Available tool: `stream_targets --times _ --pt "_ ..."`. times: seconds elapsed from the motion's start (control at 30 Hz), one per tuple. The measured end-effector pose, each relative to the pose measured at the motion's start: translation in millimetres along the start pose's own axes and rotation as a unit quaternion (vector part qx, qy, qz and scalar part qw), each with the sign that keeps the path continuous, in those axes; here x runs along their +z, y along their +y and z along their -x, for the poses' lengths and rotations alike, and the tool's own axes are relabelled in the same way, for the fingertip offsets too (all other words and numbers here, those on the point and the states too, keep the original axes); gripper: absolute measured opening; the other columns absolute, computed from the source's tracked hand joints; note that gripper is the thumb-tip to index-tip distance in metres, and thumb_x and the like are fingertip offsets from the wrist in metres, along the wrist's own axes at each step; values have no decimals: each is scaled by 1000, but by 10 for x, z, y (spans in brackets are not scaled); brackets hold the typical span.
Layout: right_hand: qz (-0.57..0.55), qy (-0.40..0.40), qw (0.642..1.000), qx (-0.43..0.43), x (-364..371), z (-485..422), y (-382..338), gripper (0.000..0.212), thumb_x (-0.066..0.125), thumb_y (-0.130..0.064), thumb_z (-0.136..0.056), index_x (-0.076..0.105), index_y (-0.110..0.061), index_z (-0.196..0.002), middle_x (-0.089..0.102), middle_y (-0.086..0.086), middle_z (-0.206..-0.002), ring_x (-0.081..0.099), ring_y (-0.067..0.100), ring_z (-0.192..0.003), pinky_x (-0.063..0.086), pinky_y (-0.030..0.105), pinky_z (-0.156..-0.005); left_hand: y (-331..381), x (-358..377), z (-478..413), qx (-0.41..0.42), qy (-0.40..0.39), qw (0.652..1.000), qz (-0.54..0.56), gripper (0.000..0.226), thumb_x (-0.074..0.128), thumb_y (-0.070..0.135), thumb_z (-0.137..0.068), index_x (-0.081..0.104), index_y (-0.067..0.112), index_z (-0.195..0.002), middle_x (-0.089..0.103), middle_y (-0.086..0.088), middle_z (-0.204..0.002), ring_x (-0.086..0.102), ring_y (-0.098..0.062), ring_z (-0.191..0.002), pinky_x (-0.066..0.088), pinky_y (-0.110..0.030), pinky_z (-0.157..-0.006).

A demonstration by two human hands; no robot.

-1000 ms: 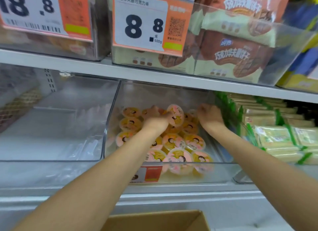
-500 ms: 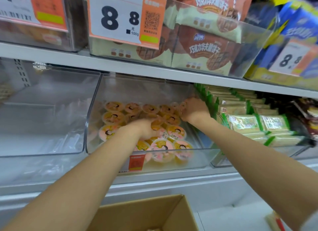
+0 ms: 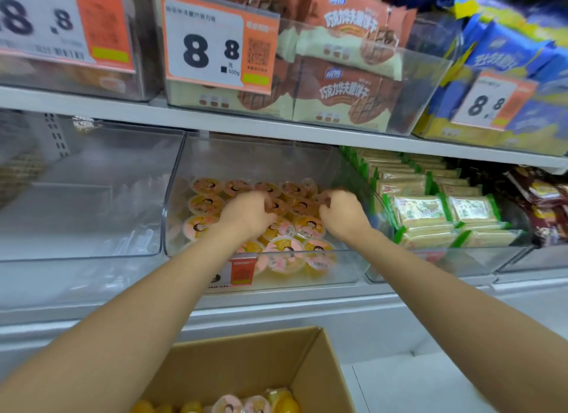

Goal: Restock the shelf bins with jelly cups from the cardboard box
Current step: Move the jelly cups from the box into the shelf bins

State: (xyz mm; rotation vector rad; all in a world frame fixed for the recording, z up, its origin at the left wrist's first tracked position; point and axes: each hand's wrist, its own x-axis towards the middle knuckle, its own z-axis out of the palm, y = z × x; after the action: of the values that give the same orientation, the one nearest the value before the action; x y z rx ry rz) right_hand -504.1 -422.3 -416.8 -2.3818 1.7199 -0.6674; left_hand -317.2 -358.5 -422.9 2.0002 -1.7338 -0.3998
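Near: cardboard box, open, jelly cups at its bottom. Farther: clear shelf bin, more cups in rows; left grip and right grip side by side upon them, fingers curled; grasp not discernible.

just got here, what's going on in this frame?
A person is restocking a shelf. The left hand and the right hand are both inside the middle clear bin, fingers curled over the jelly cups packed there. Whether either hand grips a cup is too blurred to tell. The open cardboard box below the shelf has more cups in it.
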Motion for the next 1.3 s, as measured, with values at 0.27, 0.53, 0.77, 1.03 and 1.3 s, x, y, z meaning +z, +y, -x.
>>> stream_targets --times 0.27,0.53,0.77,1.03,1.3 --pt "-104 70 983 -133 -60 1327 -428 11 54 -11 -80 64 -12 -80 60 0 -78 56 22 -74 42 33 -61 296 -100 1238 35 163 986 -12 10 55 29 -81 56 22 -75 63 5 -71 56 -22 -71 39 -32 -57" --pt "-6 -297 954 -36 980 2253 -139 25 51 -14 -91 66 -14 -110 64 5 -116 60 22 -106 48 29 -85 -842 923 2116 -171 -143 975 3 13 55 22 -87 65 19 -81 68 2 -86 63 -18 -84 54 -34 -75" --pt "-23 -495 865 80 2105 2717 449 23 64 -27 -86 68 -14 -105 66 -3 -105 63 17 -101 49 24 -81 -1481 2125 2308 -211 -290 933 -31 21 53 15 -87 66 11 -102 68 -8 -101 63 -23 -89 44 -28 -67" --pt "81 -459 880 88 2658 3125 717 69 65 -41 -80 37 -32 -142 51 1 -138 39 25 -131 34 37 -107 -1581 3036 2018 -356 -275 891 64 81 54 35 -95 6 3 -152 11 -9 -161 23 -28 -145 27 -37 -113" --pt "12 -420 893 162 2684 3067 715 46 65 -40 -82 56 -29 -125 61 4 -124 52 27 -120 42 35 -102 -1692 3038 1976 -343 -211 915 -29 7 57 19 -91 57 13 -95 64 -9 -108 60 -28 -97 45 -32 -71"
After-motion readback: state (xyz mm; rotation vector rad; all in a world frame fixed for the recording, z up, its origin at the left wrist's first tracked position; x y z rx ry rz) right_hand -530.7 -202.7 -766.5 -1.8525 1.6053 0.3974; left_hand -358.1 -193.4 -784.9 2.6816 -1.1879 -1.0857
